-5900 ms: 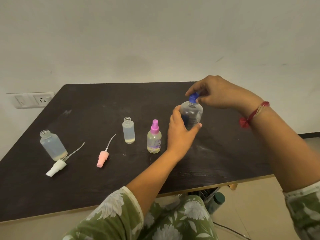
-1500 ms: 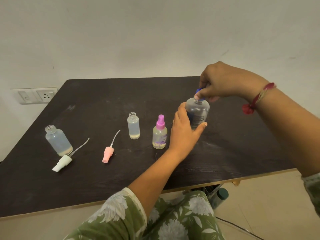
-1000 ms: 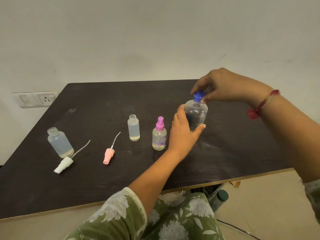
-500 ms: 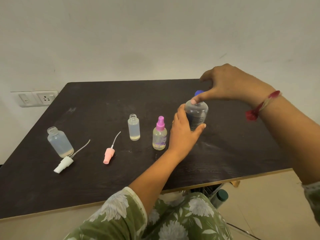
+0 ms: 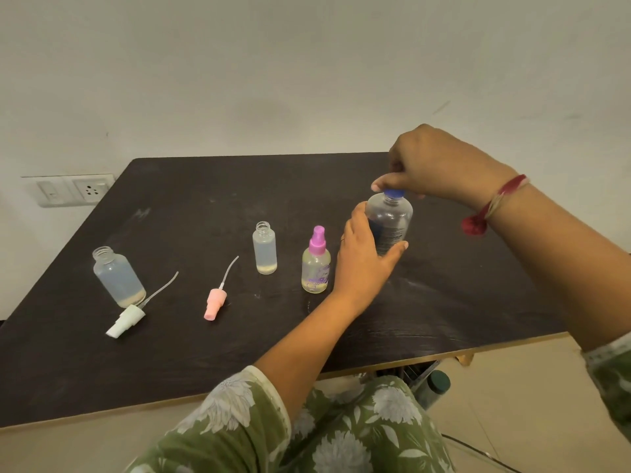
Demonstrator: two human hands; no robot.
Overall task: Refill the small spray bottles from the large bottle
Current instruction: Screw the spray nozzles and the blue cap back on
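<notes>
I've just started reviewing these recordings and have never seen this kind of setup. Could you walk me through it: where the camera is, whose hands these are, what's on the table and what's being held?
There is no machine here. A person works with bare hands, and every picture comes from one camera worn on their head, looking forward and down. The left hand wraps round the large clear bottle, which stands on the dark table. The right hand pinches its blue cap from above. To the left stand a small bottle with a purple spray top, a narrow open bottle and a wider open bottle. The two open ones hold a little liquid at the bottom. A pink spray head and a white spray head lie loose on the table near them.
</notes>
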